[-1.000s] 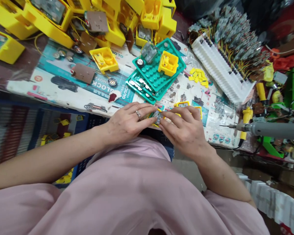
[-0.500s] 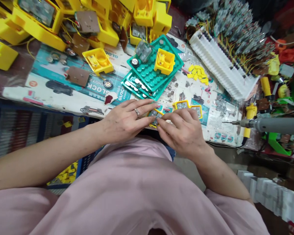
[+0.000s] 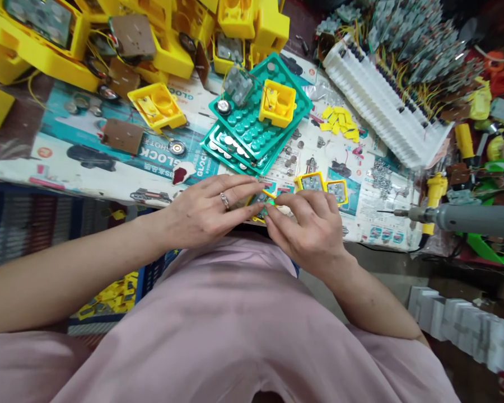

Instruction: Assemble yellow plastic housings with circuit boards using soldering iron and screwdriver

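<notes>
Two hands, one small yellow case (image 3: 264, 197), just nearer me than the green tray (image 3: 246, 134). My left hand (image 3: 212, 207) pinches it, likely to steady it for my right hand (image 3: 309, 226), whose fingertips touch it, though I can't tell whether they grip. Two more cases (image 3: 311, 181) lie right of the tray, handily near. Since half a second ago, my view shifted slightly; the left's pinch stayed.

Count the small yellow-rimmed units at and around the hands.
3: one unit between the left hand and right hand, partly covered; a second unit and a third unit side by side just beyond the right hand. More could be hidden beneath the hands.
</notes>
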Tool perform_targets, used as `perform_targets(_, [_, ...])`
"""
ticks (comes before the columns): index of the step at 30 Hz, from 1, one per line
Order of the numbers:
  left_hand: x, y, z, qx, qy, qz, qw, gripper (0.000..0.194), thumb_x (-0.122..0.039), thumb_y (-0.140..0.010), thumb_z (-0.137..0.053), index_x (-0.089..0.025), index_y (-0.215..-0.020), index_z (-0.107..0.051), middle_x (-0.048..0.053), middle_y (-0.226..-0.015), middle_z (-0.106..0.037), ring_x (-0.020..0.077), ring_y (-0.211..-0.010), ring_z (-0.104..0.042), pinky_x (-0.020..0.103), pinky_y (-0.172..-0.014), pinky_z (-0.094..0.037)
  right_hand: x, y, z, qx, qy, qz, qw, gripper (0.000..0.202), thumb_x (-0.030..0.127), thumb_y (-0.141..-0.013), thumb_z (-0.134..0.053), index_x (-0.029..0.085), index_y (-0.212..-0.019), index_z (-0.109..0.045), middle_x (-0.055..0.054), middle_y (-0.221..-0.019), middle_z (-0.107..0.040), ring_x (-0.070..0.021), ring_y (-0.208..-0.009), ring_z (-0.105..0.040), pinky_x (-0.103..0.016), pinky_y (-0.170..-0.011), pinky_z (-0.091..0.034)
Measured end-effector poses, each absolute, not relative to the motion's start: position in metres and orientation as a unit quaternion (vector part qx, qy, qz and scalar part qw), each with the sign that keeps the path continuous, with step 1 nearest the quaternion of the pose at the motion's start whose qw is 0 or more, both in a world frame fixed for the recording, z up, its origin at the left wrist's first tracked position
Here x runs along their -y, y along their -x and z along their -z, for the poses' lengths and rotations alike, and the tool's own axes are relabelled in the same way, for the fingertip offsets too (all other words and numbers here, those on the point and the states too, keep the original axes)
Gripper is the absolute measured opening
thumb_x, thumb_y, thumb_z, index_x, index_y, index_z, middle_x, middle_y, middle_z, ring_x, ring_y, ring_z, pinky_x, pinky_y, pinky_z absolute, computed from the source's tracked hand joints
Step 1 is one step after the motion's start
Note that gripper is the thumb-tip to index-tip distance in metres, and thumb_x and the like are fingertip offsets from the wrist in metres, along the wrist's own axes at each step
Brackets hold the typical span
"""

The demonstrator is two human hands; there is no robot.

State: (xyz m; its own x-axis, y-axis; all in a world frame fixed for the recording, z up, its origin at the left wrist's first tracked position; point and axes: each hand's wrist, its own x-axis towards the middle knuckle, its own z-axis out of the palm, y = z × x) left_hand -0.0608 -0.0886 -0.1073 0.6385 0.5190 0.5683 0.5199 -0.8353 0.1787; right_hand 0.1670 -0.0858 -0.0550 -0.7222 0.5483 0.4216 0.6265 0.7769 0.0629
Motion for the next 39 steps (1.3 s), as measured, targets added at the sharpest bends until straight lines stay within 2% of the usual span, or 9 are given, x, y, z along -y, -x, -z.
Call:
perform_targets(5, [0.086, 0.059, 0.102, 0.294, 0.905, 0.306, 0.011, 0.024, -0.021, -0.090, -0.065, -0.016, -0.114, -0.065, 0.011, -0.121, -0.073, 0.0266, -0.111, -0.070, 0.040, -0.087, -0.061, 0.084, -0.168, 0.056, 0.922, 0.331, 0.065, 0.191, 0.008, 0.027, -0.090, -0.067, 0.022, -0.091, -0.073, -0.002, -0.099, -0.077, -0.0192, -0.095, -0.060, -0.035, -0.081, -0.041])
perform_targets(11, [0.081, 0.058, 0.102, 0.288, 0.912, 0.293, -0.001, 0.014, -0.024, -0.094, -0.060, -0.019, -0.105, -0.066, 0.010, -0.132, -0.067, 0.0246, -0.121, -0.065, 0.038, -0.095, -0.058, 0.086, -0.167, 0.058, 0.920, 0.331, 0.072, 0.196, 0.008, 0.027, -0.089, -0.067, 0.022, -0.091, -0.074, -0.001, -0.097, -0.078, -0.0191, -0.096, -0.060, -0.034, -0.084, -0.042])
perform_targets(15, [0.080, 0.059, 0.105, 0.277, 0.912, 0.302, -0.017, 0.014, -0.021, -0.092, -0.061, -0.019, -0.106, -0.065, 0.011, -0.126, -0.070, 0.0227, -0.109, -0.070, 0.036, -0.090, -0.059, 0.091, -0.162, 0.057, 0.911, 0.342, 0.110, 0.204, 0.007, 0.025, -0.088, -0.069, 0.020, -0.090, -0.074, 0.000, -0.097, -0.078, -0.0194, -0.094, -0.058, -0.035, -0.085, -0.041])
perform_targets(21, [0.082, 0.057, 0.101, 0.292, 0.905, 0.311, -0.007, 0.013, -0.021, -0.093, -0.060, -0.019, -0.104, -0.065, 0.010, -0.130, -0.069, 0.0240, -0.116, -0.068, 0.037, -0.088, -0.056, 0.088, -0.163, 0.051, 0.925, 0.328, 0.074, 0.179, 0.008, 0.022, -0.090, -0.066, 0.018, -0.091, -0.073, -0.001, -0.094, -0.077, -0.0182, -0.094, -0.059, -0.035, -0.086, -0.039])
perform_targets(26, [0.082, 0.058, 0.100, 0.299, 0.911, 0.281, -0.034, 0.014, -0.021, -0.091, -0.060, -0.021, -0.104, -0.066, 0.007, -0.129, -0.070, 0.0234, -0.116, -0.066, 0.042, -0.097, -0.050, 0.082, -0.165, 0.055, 0.935, 0.323, 0.021, 0.142, 0.016, 0.026, -0.095, -0.059, 0.021, -0.088, -0.072, -0.001, -0.089, -0.074, -0.0177, -0.090, -0.059, -0.038, -0.085, -0.038])
perform_targets(31, [0.085, 0.060, 0.104, 0.315, 0.908, 0.274, -0.024, 0.018, -0.020, -0.091, -0.060, -0.021, -0.107, -0.067, 0.010, -0.139, -0.063, 0.0263, -0.126, -0.059, 0.042, -0.098, -0.050, 0.080, -0.169, 0.058, 0.918, 0.333, 0.009, 0.214, 0.017, 0.026, -0.093, -0.060, 0.022, -0.084, -0.073, -0.004, -0.096, -0.074, -0.0180, -0.090, -0.059, -0.036, -0.083, -0.043])
perform_targets(36, [0.090, 0.053, 0.103, 0.328, 0.902, 0.282, 0.005, 0.015, -0.019, -0.090, -0.060, -0.022, -0.103, -0.066, 0.009, -0.128, -0.069, 0.0259, -0.117, -0.064, 0.047, -0.100, -0.048, 0.044, -0.205, 0.038, 0.849, 0.450, -0.069, 0.269, 0.016, 0.026, -0.095, -0.059, 0.019, -0.099, -0.073, -0.006, -0.095, -0.073, -0.0140, -0.081, -0.064, -0.029, -0.073, -0.049])
perform_targets(39, [0.094, 0.043, 0.101, 0.366, 0.882, 0.297, 0.019, 0.013, -0.022, -0.090, -0.062, -0.022, -0.103, -0.065, 0.008, -0.121, -0.072, 0.0261, -0.112, -0.066, 0.053, -0.104, -0.045, 0.009, -0.219, 0.041, 0.845, 0.485, -0.064, 0.217, 0.013, 0.027, -0.093, -0.061, 0.021, -0.094, -0.073, -0.004, -0.089, -0.072, -0.0152, -0.075, -0.062, -0.031, -0.070, -0.047])
